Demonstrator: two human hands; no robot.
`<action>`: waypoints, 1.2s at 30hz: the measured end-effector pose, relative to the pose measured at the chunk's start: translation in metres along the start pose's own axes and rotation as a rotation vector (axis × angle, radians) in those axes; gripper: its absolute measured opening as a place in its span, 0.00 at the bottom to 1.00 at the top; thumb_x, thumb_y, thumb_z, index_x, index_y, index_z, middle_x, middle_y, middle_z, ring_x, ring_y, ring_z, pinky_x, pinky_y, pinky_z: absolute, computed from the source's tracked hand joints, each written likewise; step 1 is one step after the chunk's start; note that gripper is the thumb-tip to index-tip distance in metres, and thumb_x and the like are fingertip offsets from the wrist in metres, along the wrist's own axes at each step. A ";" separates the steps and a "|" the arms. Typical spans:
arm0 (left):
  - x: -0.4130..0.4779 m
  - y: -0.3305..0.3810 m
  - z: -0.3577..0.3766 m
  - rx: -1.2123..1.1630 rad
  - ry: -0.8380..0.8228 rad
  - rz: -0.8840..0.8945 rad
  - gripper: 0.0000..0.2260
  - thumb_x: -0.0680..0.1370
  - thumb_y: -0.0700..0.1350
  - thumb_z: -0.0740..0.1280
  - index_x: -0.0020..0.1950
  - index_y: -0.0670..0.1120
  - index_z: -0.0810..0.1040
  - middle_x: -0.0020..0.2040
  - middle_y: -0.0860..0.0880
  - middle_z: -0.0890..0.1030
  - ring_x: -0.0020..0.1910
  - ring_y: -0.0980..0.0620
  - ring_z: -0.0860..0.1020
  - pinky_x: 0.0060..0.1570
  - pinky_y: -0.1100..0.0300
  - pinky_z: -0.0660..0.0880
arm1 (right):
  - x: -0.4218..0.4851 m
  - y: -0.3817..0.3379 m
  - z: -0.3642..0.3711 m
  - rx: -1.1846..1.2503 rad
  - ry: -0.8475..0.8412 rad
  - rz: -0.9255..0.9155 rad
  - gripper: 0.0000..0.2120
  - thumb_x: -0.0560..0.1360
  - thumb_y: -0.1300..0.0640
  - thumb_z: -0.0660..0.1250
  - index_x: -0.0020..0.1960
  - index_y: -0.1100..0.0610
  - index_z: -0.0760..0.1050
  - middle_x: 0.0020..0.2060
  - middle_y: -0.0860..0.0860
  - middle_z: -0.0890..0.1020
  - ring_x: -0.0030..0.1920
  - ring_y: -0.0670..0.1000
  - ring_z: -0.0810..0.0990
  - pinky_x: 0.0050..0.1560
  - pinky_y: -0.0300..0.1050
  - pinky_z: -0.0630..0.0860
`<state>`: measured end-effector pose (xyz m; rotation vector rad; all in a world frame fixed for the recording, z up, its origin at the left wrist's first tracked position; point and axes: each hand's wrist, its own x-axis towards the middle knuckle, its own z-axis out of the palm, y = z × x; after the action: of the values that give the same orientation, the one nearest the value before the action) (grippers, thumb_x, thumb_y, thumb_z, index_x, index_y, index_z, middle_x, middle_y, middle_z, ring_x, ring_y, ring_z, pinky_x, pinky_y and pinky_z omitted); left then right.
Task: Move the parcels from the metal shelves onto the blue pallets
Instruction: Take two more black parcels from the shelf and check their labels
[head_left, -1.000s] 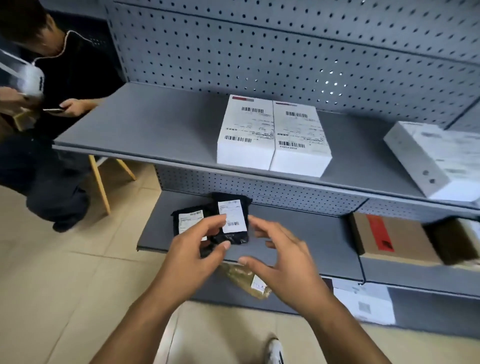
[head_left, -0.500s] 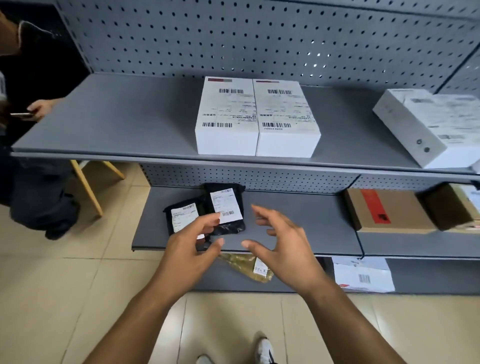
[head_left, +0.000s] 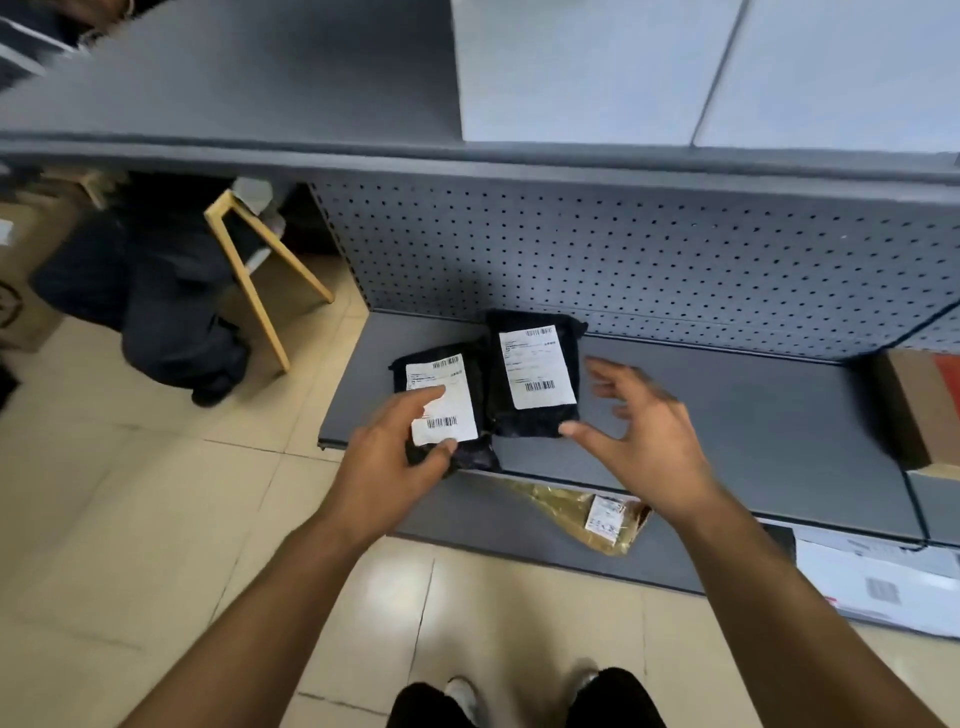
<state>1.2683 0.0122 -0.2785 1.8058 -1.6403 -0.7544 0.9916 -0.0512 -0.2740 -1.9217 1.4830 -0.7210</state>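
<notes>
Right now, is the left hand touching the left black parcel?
Touching. Head view: index finger and thumb of the left hand lie on the label of the left black parcel.

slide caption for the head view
Left hand touches one black parcel on the grey shelf; open right hand beside the second parcel.

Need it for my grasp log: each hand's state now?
Left hand: fingers on left black parcel, grip cannot be told.
Right hand: open, holding nothing.
</notes>
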 end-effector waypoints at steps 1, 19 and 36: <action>0.003 -0.012 0.007 -0.004 0.016 0.015 0.22 0.78 0.46 0.72 0.70 0.58 0.73 0.64 0.59 0.77 0.59 0.63 0.73 0.60 0.72 0.69 | 0.004 0.009 0.008 0.000 0.000 0.000 0.35 0.72 0.48 0.79 0.75 0.49 0.71 0.66 0.49 0.79 0.61 0.41 0.77 0.67 0.45 0.76; 0.064 -0.151 0.107 0.139 0.032 0.007 0.39 0.65 0.71 0.69 0.75 0.66 0.62 0.82 0.58 0.51 0.82 0.51 0.45 0.76 0.39 0.58 | 0.061 0.133 0.114 -0.135 -0.051 0.091 0.50 0.68 0.35 0.76 0.81 0.35 0.52 0.83 0.40 0.44 0.83 0.49 0.47 0.78 0.50 0.55; 0.076 -0.182 0.145 0.251 0.102 0.084 0.35 0.72 0.52 0.77 0.75 0.68 0.66 0.83 0.57 0.46 0.82 0.43 0.37 0.73 0.35 0.60 | 0.074 0.146 0.170 -0.229 -0.082 0.095 0.55 0.68 0.37 0.78 0.79 0.28 0.42 0.79 0.50 0.25 0.69 0.62 0.76 0.67 0.53 0.74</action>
<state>1.2891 -0.0564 -0.5133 1.8967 -1.7950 -0.4265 1.0380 -0.1294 -0.4920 -2.0044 1.6526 -0.4407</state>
